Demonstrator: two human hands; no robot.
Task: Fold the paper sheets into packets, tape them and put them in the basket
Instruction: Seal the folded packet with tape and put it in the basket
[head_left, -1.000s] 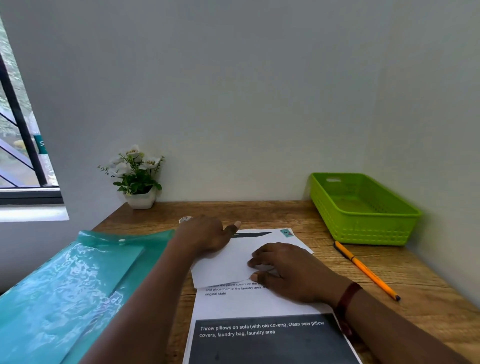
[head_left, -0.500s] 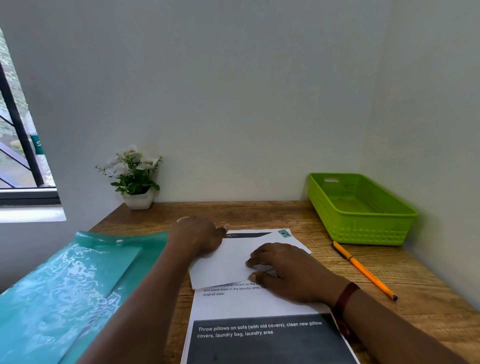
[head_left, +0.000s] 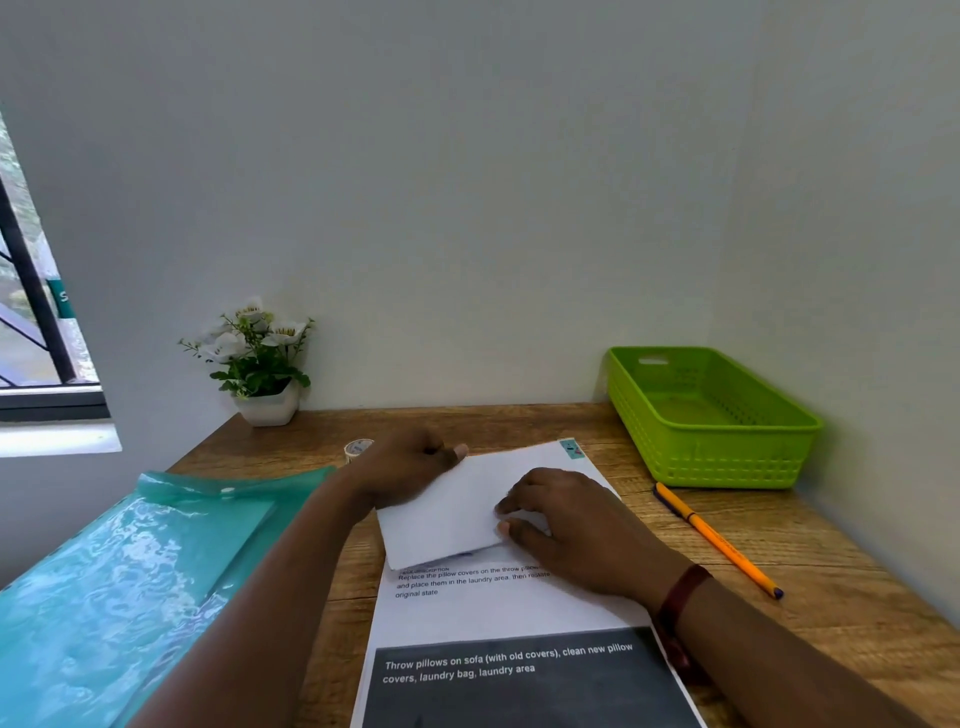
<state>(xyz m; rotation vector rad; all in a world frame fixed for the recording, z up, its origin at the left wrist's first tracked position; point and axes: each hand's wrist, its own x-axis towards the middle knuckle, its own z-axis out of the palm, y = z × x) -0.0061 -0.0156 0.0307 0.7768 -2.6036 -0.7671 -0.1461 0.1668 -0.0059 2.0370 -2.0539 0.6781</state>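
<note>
Paper sheet (head_left: 467, 610): one, flap folded under both hands; your right hand (head_left: 569, 527) presses it flat-fingered, left hand (head_left: 408, 467) grip unclear; one basket (head_left: 727, 462).

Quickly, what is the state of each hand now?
Left hand: at the edge of the folded sheet; grip cannot be told.
Right hand: open, fingers pressing the folded sheet.

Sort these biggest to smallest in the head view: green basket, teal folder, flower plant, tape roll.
1. teal folder, though nearness to the camera inflates it.
2. green basket.
3. flower plant.
4. tape roll, partly hidden.
</note>
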